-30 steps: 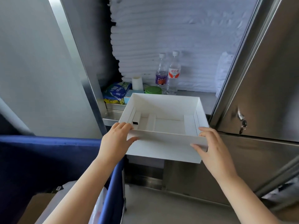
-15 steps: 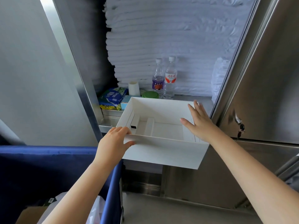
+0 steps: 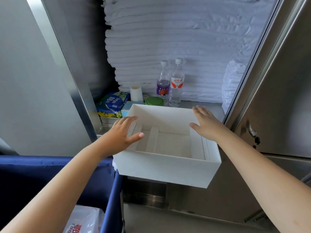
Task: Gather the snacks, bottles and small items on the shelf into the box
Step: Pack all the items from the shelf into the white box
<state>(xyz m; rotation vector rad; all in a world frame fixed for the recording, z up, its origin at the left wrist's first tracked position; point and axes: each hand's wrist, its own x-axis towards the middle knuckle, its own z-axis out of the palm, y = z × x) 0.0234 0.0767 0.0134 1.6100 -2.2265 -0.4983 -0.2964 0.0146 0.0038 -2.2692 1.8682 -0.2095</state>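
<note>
An empty white box [image 3: 161, 167] sits on the front edge of the metal shelf [image 3: 208, 105], overhanging it toward me. My left hand [image 3: 124, 133] hovers flat over the box's left side, fingers straight. My right hand [image 3: 206, 123] reaches flat over its right side, holding nothing. Behind the box stand two clear water bottles, one with a purple label [image 3: 162, 83] and one with a red label [image 3: 176, 82]. A green lid [image 3: 154, 101], a white cup [image 3: 136, 93], a blue snack packet [image 3: 113, 102] and a teal carton [image 3: 127, 108] lie at the shelf's left.
A tall stack of folded white towels [image 3: 176, 39] fills the back of the shelf. A white bag [image 3: 233, 83] leans at the right. A steel cabinet door [image 3: 277, 81] with a key stands open on the right. A blue cart [image 3: 50, 179] with a plastic bag sits lower left.
Both hands have let go of the box's front corners and moved forward over it, first the right, then the left. The box now rests unheld on the shelf edge.
</note>
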